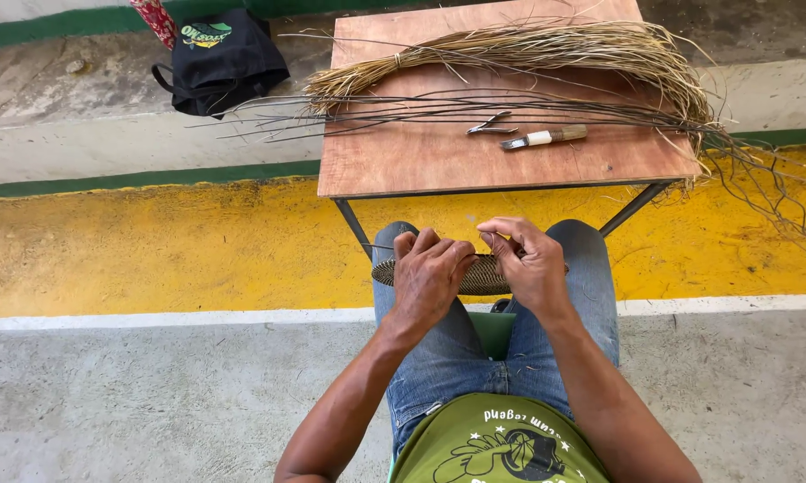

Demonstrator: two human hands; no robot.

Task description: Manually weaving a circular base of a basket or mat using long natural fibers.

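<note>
Weaving is mid-round, by the look of it: the left hand (430, 273) clamps the flat woven disc (479, 275) on the knees, and the right hand (530, 261) pinches a strand at its rim. Pulling it snug seems due; spare fibre bundle (546, 49) lies on the bench (438, 161) beyond both grips.

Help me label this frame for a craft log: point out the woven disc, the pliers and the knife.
woven disc (481, 279): head view, its edge between the two hands.
pliers (490, 124): head view, where the handles join.
knife (546, 137): head view, the pale band on its handle.
</note>
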